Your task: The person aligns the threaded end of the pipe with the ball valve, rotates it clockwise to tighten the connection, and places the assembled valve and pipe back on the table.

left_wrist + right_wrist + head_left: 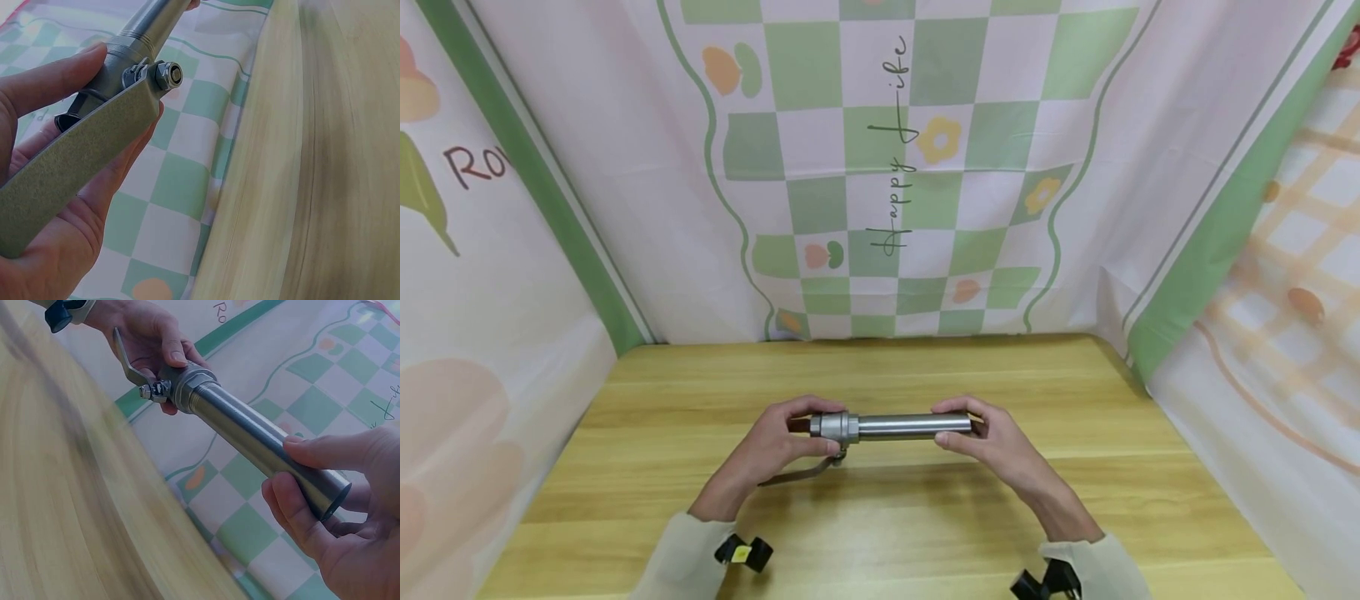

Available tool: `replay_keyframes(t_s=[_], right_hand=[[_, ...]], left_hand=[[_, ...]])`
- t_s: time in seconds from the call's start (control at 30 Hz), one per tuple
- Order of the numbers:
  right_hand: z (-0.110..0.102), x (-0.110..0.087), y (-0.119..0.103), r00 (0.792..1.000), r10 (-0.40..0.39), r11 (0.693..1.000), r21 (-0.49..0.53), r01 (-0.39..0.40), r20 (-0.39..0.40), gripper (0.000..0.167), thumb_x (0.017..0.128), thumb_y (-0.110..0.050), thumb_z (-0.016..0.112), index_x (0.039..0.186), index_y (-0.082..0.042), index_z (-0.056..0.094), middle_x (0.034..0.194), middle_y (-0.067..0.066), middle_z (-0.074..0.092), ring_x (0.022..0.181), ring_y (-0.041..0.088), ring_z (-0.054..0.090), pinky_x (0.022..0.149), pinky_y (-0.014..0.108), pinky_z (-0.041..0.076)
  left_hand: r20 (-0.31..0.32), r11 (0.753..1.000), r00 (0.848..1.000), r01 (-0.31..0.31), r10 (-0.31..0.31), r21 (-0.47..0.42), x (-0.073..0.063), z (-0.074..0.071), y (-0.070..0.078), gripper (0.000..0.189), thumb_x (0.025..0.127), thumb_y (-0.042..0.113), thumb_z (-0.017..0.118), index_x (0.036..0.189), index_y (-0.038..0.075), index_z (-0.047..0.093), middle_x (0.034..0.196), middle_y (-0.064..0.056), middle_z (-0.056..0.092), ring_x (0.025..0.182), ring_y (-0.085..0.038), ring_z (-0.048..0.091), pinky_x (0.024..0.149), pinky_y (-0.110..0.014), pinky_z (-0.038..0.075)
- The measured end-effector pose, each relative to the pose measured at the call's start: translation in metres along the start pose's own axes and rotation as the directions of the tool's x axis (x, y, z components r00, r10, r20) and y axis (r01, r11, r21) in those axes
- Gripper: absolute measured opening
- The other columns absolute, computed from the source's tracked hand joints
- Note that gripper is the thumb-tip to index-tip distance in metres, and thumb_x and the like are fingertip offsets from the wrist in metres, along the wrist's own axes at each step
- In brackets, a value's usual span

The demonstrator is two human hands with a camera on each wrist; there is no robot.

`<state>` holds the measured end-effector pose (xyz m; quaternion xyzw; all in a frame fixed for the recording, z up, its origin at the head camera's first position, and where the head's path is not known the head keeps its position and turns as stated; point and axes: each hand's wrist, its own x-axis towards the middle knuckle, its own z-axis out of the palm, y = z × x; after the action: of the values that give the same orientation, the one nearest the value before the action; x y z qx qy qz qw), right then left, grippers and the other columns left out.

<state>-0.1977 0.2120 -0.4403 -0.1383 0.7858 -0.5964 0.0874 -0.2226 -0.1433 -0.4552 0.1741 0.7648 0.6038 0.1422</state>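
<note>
A metal ball valve (833,426) with a long flat lever (87,150) is joined to a straight steel pipe (895,427), whose threaded end (199,400) meets the valve's hex collar. My left hand (775,442) grips the valve body between thumb and fingers. The lever slants back from the valve toward the left wrist. Near the pipe's free open end, my right hand (988,437) holds it, thumb on one side and fingers on the other. Both parts lie roughly level across the view, above the table, with a soft shadow below.
The wooden table (880,533) spreads beneath both hands. Behind it hangs a checked green and white curtain (880,200), with printed cloth on the left (497,375) and right (1292,350) too. Small black cameras (743,552) sit on both wrists.
</note>
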Motion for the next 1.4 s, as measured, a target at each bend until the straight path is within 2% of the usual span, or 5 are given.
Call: replay_keyframes(t_s=[0.4, 0.73, 1.17, 1.4], right_hand=[[0.0004, -0.0005, 0.0004, 1.0, -0.002, 1.0, 0.021, 0.002, -0.001, 0.039, 0.104, -0.018, 0.076, 0.137, 0.001, 0.066, 0.13, 0.025, 0.065, 0.102, 0.015, 0.072, 0.091, 0.029, 0.061], [0.0004, -0.0003, 0.0013, 1.0, 0.001, 1.0, 0.022, -0.001, -0.005, 0.037, 0.106, -0.021, 0.074, 0.136, 0.0, 0.067, 0.121, 0.011, 0.07, 0.103, 0.016, 0.072, 0.093, 0.03, 0.06], [0.0009, -0.0011, 0.0022, 1.0, -0.011, 1.0, 0.006, 0.011, -0.029, 0.033, 0.108, -0.022, 0.071, 0.134, -0.003, 0.07, 0.122, 0.012, 0.066, 0.101, 0.016, 0.064, 0.089, 0.028, 0.056], [0.0007, -0.0015, 0.001, 0.999, 0.021, 1.0, 0.007, -0.021, -0.041, 0.034, 0.107, -0.025, 0.072, 0.133, -0.003, 0.072, 0.122, 0.013, 0.066, 0.101, 0.016, 0.064, 0.091, 0.028, 0.056]], left_hand=[[-0.001, 1.0, 1.0, 0.003, -0.003, 0.0, -0.0003, 0.0, 0.0006, 0.046, 0.093, 0.025, 0.089, 0.136, 0.019, 0.075, 0.136, -0.018, 0.068, 0.113, -0.033, 0.067, 0.088, -0.041, 0.058], [-0.002, 1.0, 1.0, 0.003, -0.003, -0.002, -0.0004, 0.0009, 0.001, 0.046, 0.092, 0.024, 0.089, 0.136, 0.019, 0.075, 0.135, -0.018, 0.068, 0.112, -0.032, 0.067, 0.088, -0.041, 0.058], [0.005, 1.0, 1.0, 0.007, -0.007, -0.005, -0.0004, 0.0019, 0.0017, 0.046, 0.093, 0.024, 0.089, 0.136, 0.02, 0.074, 0.136, -0.018, 0.068, 0.113, -0.032, 0.067, 0.089, -0.041, 0.058], [0.009, 1.0, 1.0, -0.005, 0.005, -0.005, 0.0, 0.002, 0.0012, 0.046, 0.092, 0.023, 0.089, 0.136, 0.02, 0.075, 0.135, -0.018, 0.068, 0.112, -0.032, 0.067, 0.089, -0.041, 0.057]])
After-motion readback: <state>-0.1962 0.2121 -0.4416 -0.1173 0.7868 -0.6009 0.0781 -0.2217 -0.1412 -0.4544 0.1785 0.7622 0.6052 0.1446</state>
